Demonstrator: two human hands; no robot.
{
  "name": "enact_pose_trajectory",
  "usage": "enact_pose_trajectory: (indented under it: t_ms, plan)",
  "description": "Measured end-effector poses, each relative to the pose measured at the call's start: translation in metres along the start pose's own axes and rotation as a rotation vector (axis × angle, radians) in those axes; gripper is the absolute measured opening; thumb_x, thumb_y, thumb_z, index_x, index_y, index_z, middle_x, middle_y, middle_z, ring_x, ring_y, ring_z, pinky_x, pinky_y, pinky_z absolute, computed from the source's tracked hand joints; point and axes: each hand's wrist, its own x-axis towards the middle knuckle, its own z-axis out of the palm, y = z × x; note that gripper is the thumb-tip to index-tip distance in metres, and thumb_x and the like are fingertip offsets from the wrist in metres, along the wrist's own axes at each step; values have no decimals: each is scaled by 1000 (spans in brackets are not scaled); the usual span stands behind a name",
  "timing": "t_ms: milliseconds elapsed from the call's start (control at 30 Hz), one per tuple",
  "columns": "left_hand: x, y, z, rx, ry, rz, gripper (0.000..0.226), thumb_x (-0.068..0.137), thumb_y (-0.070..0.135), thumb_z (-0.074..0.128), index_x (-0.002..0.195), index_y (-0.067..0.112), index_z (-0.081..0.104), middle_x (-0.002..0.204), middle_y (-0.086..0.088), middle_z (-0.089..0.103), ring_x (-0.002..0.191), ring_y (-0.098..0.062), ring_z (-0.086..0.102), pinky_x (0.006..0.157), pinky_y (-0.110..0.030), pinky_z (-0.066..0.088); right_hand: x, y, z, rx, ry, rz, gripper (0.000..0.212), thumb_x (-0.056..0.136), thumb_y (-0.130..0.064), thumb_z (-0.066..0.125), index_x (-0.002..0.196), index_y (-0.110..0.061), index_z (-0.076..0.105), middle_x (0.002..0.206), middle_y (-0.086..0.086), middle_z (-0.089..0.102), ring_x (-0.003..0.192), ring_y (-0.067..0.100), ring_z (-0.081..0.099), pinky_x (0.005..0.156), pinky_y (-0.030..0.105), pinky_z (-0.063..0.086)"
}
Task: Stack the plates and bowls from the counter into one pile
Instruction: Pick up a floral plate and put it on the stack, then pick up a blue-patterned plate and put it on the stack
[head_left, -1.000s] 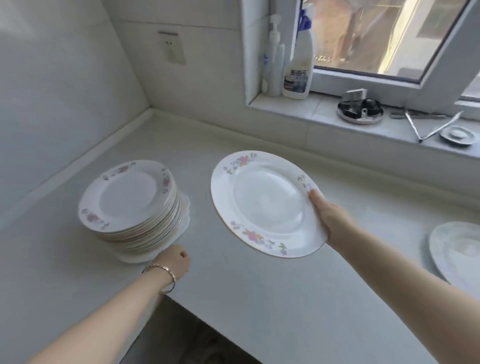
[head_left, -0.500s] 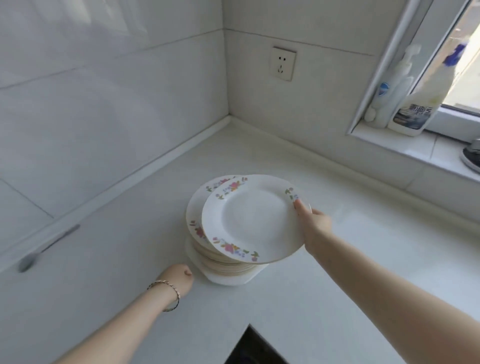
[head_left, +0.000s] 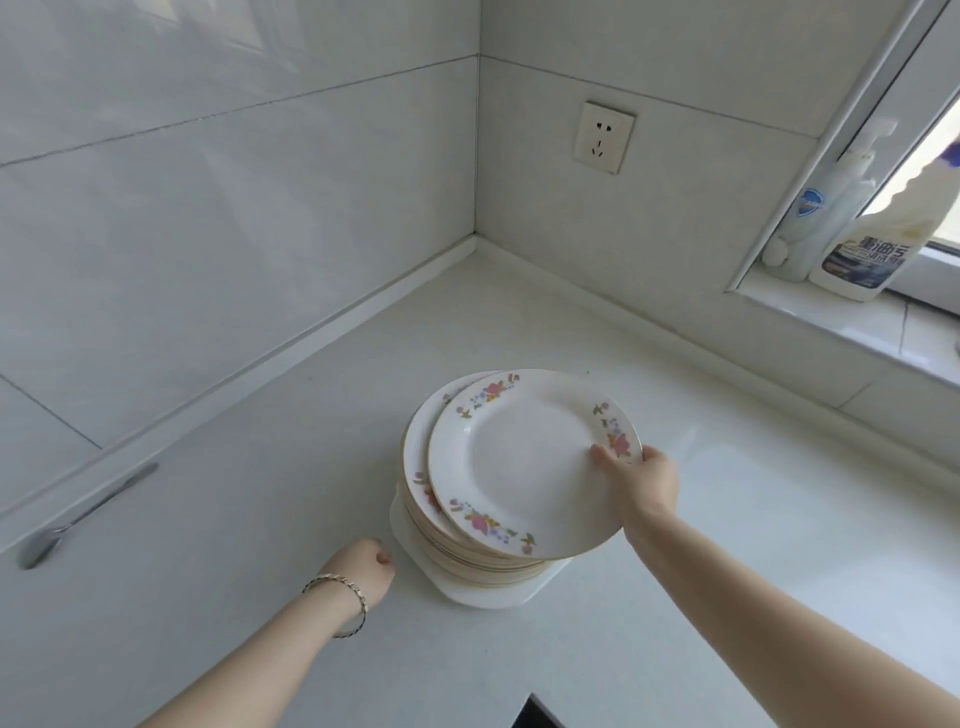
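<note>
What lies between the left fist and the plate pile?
Head view: only a short strip of bare counter separates left hand from pile.

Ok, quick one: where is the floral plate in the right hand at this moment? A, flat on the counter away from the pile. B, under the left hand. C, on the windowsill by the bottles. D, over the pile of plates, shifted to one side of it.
D: the right hand grips the rim of the floral plate, which sits over the pile of plates, offset toward the right hand.
</note>
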Motion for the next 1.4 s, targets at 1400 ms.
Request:
enact_pose_trajectory:
  t_ms: [1400]
  plan:
    - [-175, 406, 297, 356, -383, 635, 24, 83, 14, 39, 62, 25, 45, 78, 1, 59, 77, -22, 55, 71, -27, 43, 37, 236, -457, -614, -98, 230, 26, 91, -24, 47, 106, -12, 65, 110, 7, 68, 82, 17, 54, 74, 27, 45]
